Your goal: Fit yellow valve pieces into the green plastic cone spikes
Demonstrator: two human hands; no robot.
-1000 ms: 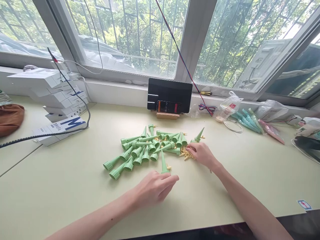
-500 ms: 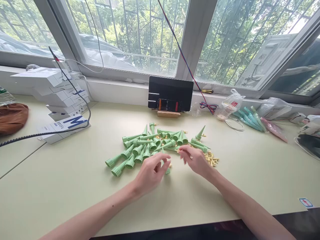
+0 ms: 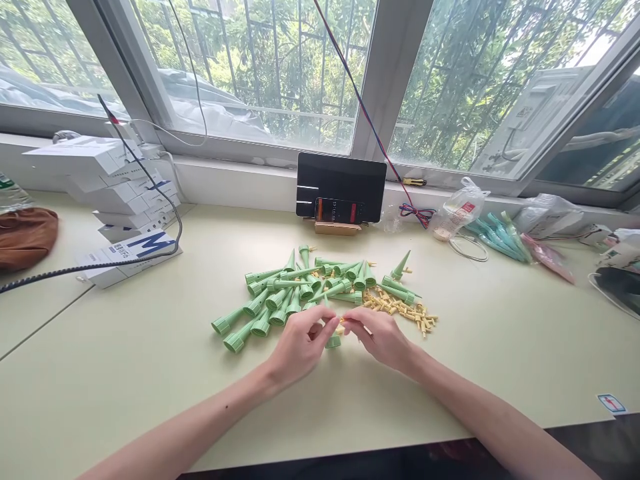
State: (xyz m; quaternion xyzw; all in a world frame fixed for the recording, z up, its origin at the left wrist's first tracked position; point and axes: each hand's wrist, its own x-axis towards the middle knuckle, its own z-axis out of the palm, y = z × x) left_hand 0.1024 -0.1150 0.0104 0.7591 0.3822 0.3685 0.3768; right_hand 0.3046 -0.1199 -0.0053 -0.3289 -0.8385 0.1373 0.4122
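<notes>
My right hand (image 3: 385, 339) has moved from the yellow pile (image 3: 395, 305) to mid-frame, beside my left hand (image 3: 300, 340), pinching a small yellow piece (image 3: 342, 321); whether my left grips it too, I can't tell. My left partly blocks one upright green cone (image 3: 333, 342). Other green cones (image 3: 274, 300) lie centre-left, a black tablet (image 3: 363, 175) upper centre.

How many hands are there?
2. The left hand is by the green cones. The right hand is just beside it, fingertips pinching a yellow piece. No other hands show, though any outside the picture would be hidden.
</notes>
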